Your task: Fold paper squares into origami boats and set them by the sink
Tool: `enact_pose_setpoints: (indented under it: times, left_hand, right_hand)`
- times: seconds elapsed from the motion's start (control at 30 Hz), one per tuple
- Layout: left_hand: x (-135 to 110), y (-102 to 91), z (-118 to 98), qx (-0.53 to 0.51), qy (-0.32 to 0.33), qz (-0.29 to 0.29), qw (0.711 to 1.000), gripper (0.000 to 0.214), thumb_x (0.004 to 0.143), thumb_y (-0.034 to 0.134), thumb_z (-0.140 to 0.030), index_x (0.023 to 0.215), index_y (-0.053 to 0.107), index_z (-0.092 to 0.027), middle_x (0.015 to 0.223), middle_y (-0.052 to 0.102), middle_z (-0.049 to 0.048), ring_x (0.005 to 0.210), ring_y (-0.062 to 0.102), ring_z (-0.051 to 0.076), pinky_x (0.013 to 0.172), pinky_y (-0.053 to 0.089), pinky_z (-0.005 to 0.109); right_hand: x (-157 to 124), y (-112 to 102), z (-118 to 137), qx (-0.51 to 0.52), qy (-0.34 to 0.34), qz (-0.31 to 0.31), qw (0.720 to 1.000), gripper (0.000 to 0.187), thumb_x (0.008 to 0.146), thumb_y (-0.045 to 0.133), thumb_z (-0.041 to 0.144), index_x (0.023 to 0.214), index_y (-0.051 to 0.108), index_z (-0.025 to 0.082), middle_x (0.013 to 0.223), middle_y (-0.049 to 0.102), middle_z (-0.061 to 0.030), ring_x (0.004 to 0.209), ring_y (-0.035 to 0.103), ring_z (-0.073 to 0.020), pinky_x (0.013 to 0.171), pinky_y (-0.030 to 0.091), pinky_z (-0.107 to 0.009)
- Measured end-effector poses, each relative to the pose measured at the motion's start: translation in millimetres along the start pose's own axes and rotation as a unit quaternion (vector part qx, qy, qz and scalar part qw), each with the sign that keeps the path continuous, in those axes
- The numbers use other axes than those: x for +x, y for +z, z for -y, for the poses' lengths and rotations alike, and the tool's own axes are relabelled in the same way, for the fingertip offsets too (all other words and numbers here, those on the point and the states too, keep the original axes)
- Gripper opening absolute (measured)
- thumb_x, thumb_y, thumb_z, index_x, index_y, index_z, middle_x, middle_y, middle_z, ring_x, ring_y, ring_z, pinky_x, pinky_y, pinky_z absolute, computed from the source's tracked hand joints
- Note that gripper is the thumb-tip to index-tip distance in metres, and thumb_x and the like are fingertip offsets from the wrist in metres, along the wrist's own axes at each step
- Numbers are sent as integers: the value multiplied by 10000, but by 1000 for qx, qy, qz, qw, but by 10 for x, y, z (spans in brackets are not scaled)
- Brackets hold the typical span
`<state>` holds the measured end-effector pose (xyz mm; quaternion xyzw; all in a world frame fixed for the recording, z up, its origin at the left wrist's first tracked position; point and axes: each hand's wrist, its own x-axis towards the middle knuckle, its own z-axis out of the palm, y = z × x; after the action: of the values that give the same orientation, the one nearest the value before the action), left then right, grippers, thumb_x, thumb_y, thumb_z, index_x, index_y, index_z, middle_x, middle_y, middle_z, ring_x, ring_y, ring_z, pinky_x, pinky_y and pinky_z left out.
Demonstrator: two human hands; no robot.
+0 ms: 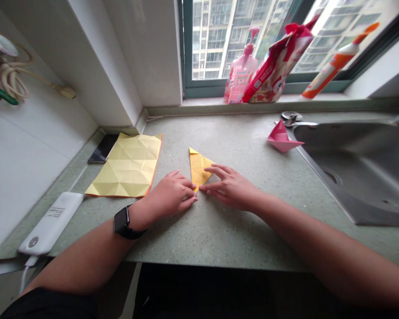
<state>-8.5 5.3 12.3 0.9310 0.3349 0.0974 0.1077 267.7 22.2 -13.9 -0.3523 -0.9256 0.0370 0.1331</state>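
A folded piece of yellow paper point(198, 165), triangular in outline with crease lines, lies on the speckled counter between my hands. The fingertips of my left hand point(177, 191) touch its lower left corner, the fingers close together and bent. My right hand point(231, 186) rests at its right side with fingers spread, two of them on the paper and its lower right edge. A black watch is on my left wrist. Left of my hands lies a larger creased pale-yellow sheet point(129, 166) with an orange edge underneath.
A pink folded paper boat point(283, 139) stands beside the steel sink point(352, 173) on the right. A white power bank point(53, 221) with a cable and a dark phone point(103, 148) lie left. Bottles and a red bag point(274, 66) line the windowsill.
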Motion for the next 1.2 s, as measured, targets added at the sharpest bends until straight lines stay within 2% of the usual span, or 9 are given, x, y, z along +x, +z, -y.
enact_pose_setpoints:
  times: [0.17, 0.3, 0.47, 0.6, 0.7, 0.9, 1.2]
  left_hand:
    - [19, -28, -19, -4, -7, 7, 1000, 178, 1068, 687, -309, 1020, 841, -233, 1105, 838, 54, 1061, 755, 252, 1222, 436, 568]
    - [33, -17, -53, 10, -21, -5, 1000, 179, 1075, 654, -282, 1145, 811, -231, 1082, 830, 57, 1041, 752, 248, 1267, 389, 608]
    - [43, 65, -96, 55, -17, -23, 998, 312, 1096, 637, -340, 1363, 753, -227, 1168, 804, 89, 1120, 724, 271, 1305, 331, 652]
    - [61, 110, -129, 96, -14, -12, 995, 289, 1085, 666, -401, 1303, 782, -251, 1153, 765, 83, 1171, 693, 294, 1332, 219, 730]
    - [77, 111, -143, 98, -17, -7, 995, 287, 1090, 661, -409, 1292, 791, -252, 1136, 749, 82, 1156, 689, 290, 1331, 218, 742]
    - [66, 57, -143, 58, -36, -3, 998, 226, 1097, 666, -379, 1118, 851, -251, 1091, 777, 59, 1117, 717, 261, 1340, 220, 739]
    - [-41, -54, -114, 14, -40, 36, 998, 190, 1081, 707, -374, 1059, 878, -294, 1256, 812, 50, 1244, 722, 288, 1322, 232, 765]
  right_hand:
    - [-6, -3, -80, -8, 35, -15, 999, 230, 1057, 712, 343, 1209, 874, 399, 1486, 698, -91, 1408, 603, -367, 1150, 555, -619]
    - [-10, -2, -161, -19, 54, -48, 997, 245, 1084, 647, 311, 1150, 883, 324, 1412, 736, -101, 1333, 645, -338, 1145, 561, -589]
    - [-12, 21, -189, 11, 1, -79, 997, 278, 1092, 629, 277, 1256, 845, 341, 1401, 739, -96, 1296, 663, -306, 1115, 579, -567]
    - [-11, 73, -152, 31, -30, -77, 996, 244, 1066, 691, 302, 1230, 860, 368, 1407, 737, -87, 1285, 666, -319, 1092, 587, -572]
    - [-7, 87, -135, 35, -33, -60, 997, 232, 1055, 714, 310, 1219, 868, 367, 1386, 745, -84, 1274, 668, -319, 1091, 589, -557]
    - [6, 50, -105, 30, -19, -38, 999, 227, 1071, 694, 308, 1203, 869, 364, 1334, 767, -70, 1237, 681, -300, 1077, 593, -525]
    - [20, 37, -62, 28, -24, -37, 999, 217, 1058, 717, 293, 1202, 869, 351, 1387, 752, -80, 1298, 662, -305, 1152, 548, -561]
